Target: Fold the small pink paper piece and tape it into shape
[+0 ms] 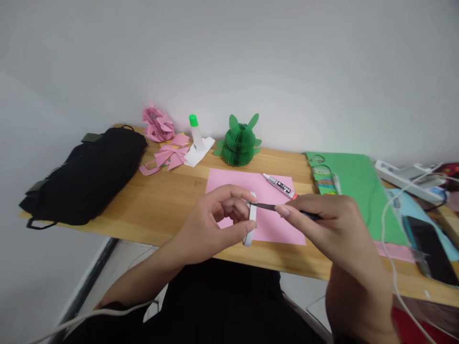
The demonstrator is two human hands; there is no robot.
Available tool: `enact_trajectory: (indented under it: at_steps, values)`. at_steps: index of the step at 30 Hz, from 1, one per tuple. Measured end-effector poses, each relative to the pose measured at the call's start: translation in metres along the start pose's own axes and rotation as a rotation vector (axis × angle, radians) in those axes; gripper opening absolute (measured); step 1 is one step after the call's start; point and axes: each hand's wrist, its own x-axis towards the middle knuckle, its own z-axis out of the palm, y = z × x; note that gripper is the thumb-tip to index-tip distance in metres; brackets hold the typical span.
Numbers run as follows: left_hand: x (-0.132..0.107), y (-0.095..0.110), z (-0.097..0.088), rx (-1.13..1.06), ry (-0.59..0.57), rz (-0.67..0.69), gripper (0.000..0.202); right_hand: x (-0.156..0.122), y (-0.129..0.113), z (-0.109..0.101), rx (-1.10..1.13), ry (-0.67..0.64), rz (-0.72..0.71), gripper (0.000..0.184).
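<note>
My left hand holds a narrow white roll of tape on edge between thumb and fingers. In my right hand is a pair of slim black tweezers, their tip pointing left at the upper part of the roll. Whether the tip grips the tape's end is too small to tell. Both hands are above a pink sheet of paper on the table. Just beyond my right hand, a B-7000 glue tube lies on that sheet.
A green folded-paper figure stands near the wall. To its left are a glue stick, pink paper scraps and a black bag. Green paper, a phone, a power strip and a white cable occupy the right.
</note>
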Motion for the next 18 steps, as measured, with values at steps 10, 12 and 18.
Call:
enact_trajectory:
  at_steps: [10, 12, 18]
  values:
    - [-0.0012, -0.0016, -0.0008, -0.053, -0.044, 0.021, 0.026, -0.0019, 0.0029, 0.0002, -0.034, 0.014, 0.001, 0.047]
    - [-0.0001, -0.001, -0.0011, -0.042, -0.036, 0.003, 0.027, -0.0022, 0.0027, 0.0001, -0.038, 0.011, 0.003, 0.048]
    - [0.0005, -0.0047, -0.003, 0.042, 0.033, 0.004, 0.03, -0.0027, 0.0033, 0.0021, -0.017, 0.005, 0.012, 0.035]
